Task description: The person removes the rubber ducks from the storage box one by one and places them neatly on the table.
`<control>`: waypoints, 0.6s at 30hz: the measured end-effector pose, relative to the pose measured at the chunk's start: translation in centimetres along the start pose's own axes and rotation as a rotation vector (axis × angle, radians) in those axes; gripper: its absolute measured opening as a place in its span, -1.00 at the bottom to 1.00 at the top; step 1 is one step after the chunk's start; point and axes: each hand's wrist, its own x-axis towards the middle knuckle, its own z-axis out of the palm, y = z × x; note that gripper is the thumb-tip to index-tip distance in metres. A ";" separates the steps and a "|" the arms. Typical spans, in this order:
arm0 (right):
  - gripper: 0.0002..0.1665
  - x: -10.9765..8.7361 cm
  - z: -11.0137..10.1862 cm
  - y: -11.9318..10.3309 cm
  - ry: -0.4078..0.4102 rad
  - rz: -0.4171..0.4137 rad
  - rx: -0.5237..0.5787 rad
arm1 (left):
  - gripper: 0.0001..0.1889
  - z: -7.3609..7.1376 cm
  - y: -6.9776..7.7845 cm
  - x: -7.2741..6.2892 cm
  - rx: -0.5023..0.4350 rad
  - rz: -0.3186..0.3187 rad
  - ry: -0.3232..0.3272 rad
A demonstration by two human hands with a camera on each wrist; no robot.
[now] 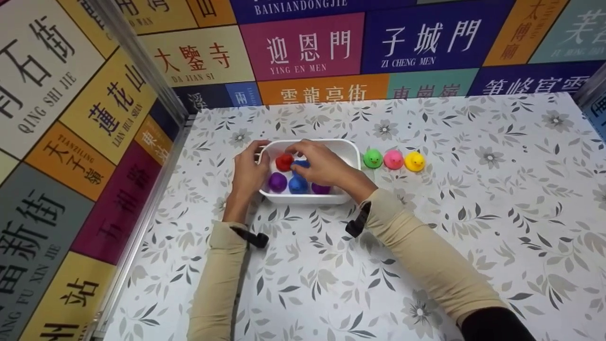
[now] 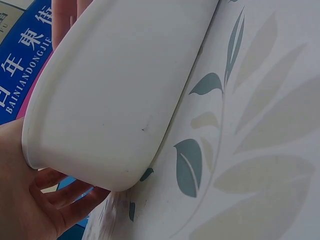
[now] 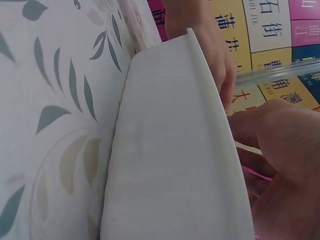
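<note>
A white plastic basin (image 1: 352,154) stands on the table with small rubber ducks in it. My left hand (image 1: 250,168) grips its left end, thumb at the rim and fingers along the outer wall. Reaching over the basin, my right hand (image 1: 319,161) has its thumb and fingertips around a red rubber duck (image 1: 284,162); the hand partly hides the contact. Close by lie a purple duck (image 1: 277,182), a blue duck (image 1: 298,184) and, partly covered, another purple duck (image 1: 321,188). The basin's outer wall (image 2: 115,100) fills much of both wrist views.
Right of the basin, a green duck (image 1: 373,158), a pink duck (image 1: 393,159) and a yellow duck (image 1: 414,161) stand in a row on the floral tablecloth (image 1: 331,274). Colourful sign-covered walls (image 1: 303,52) border the table at the back and left.
</note>
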 end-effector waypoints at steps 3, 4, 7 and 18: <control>-0.45 0.8 0.6 -0.3 -0.031 0.019 -0.058 | -0.67 0.0 0.0 0.0 0.004 0.000 0.001; -0.44 1.0 0.8 -0.4 -0.042 0.028 -0.079 | -0.68 0.0 -0.1 -0.1 0.007 0.001 0.003; -0.43 1.5 1.3 -0.7 -0.067 0.068 -0.143 | -0.68 0.1 -0.1 -0.1 0.016 0.003 0.003; -0.50 2.3 2.6 -1.5 -0.065 0.146 -0.246 | -0.67 0.0 -0.1 0.0 0.020 0.026 0.000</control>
